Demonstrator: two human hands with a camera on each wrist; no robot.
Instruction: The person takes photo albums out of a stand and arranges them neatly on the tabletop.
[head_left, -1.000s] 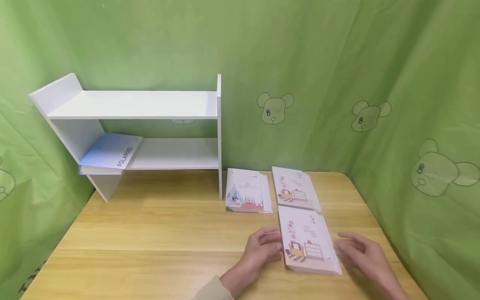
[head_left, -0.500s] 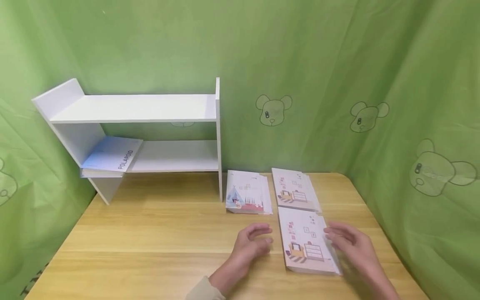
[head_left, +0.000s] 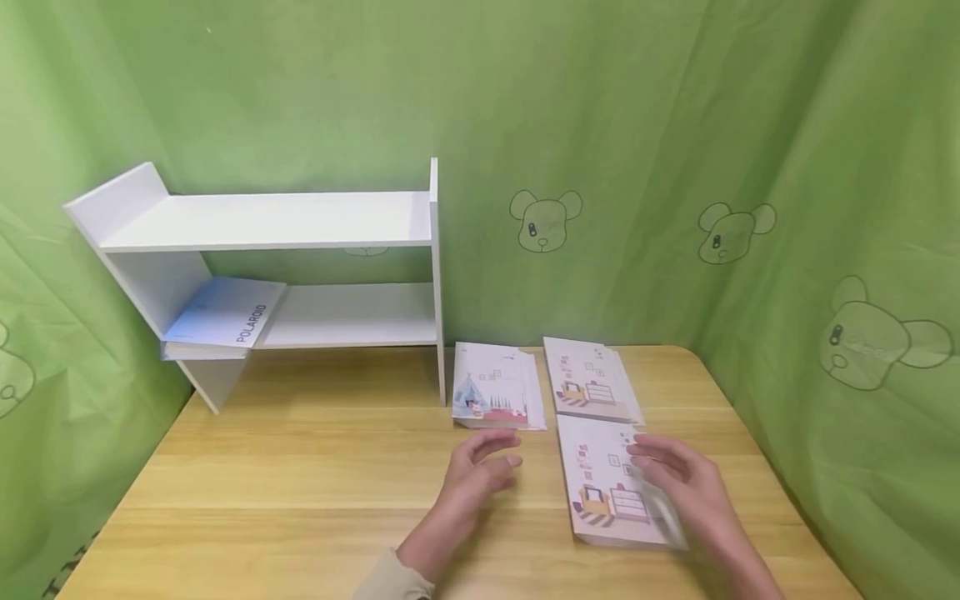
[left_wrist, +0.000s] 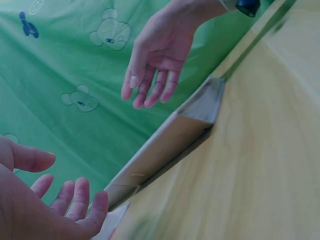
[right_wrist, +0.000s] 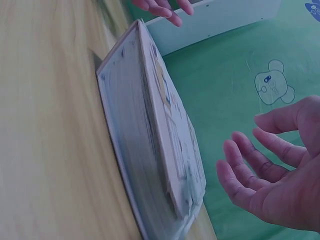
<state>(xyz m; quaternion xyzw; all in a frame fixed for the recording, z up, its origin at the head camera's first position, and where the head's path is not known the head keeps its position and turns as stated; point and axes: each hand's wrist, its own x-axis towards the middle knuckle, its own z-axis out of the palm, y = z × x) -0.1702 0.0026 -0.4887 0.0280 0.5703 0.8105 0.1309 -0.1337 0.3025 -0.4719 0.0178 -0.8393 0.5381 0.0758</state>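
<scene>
A thick book [head_left: 600, 492] with a drawn chair and dresser on its pale cover lies flat near the front right of the table. Above its right side hovers my right hand [head_left: 686, 483], fingers loosely bent and nothing in them; the right wrist view shows this hand [right_wrist: 280, 175] apart from the cover. My left hand [head_left: 472, 475] hangs over the wood left of the book, fingers relaxed, holding nothing. Behind lie a matching book [head_left: 588, 379] and a book with a blue tent on its cover [head_left: 491, 387]. The left wrist view catches the front book's spine [left_wrist: 160, 145].
At the back left stands a white two-tier shelf [head_left: 270, 221] with a slanted left side. On its lower board lies a blue and white book marked POLAROID [head_left: 225, 312]. A green curtain [head_left: 637, 100] with bear faces surrounds the wooden table [head_left: 262, 467].
My left hand has drawn away leftward from the front book. My right hand has moved left, from beside the book to over its right part. The books have stayed put.
</scene>
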